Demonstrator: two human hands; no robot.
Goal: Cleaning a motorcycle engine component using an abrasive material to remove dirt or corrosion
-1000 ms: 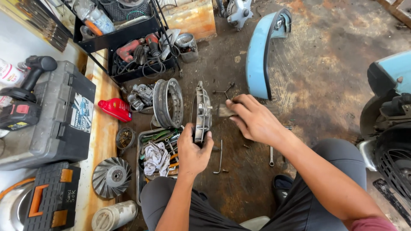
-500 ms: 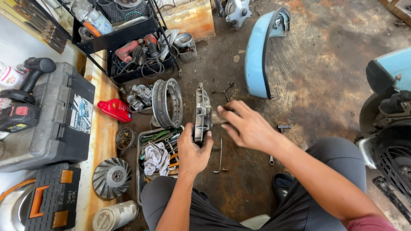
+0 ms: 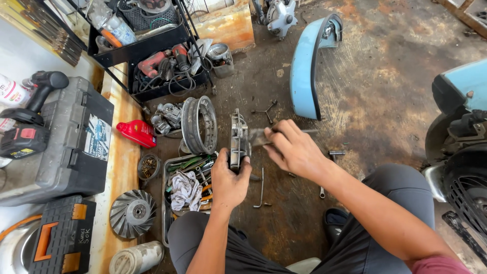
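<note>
Panel: blue body panel (image 3: 305,71) standing on the floor at 1 o'clock.
Rim: wheel rim (image 3: 199,124) upright at 11 o'clock, just beside the metal cover.
Cover: metal cover (image 3: 237,138) on edge at centre.
Left hand (image 3: 229,181): gripped around the cover's lower edge.
Right hand (image 3: 294,149): fingers closed on a blurred tool (image 3: 259,137) against the cover.

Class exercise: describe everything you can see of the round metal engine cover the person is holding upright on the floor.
The engine cover is a round, grey cast-metal part, grimy and dull, seen nearly edge-on. It stands upright on its rim on the stained concrete floor, beside a bare wheel rim. The left hand grips its lower edge; the right hand presses a flat, blurred metal tool against its side.
</note>
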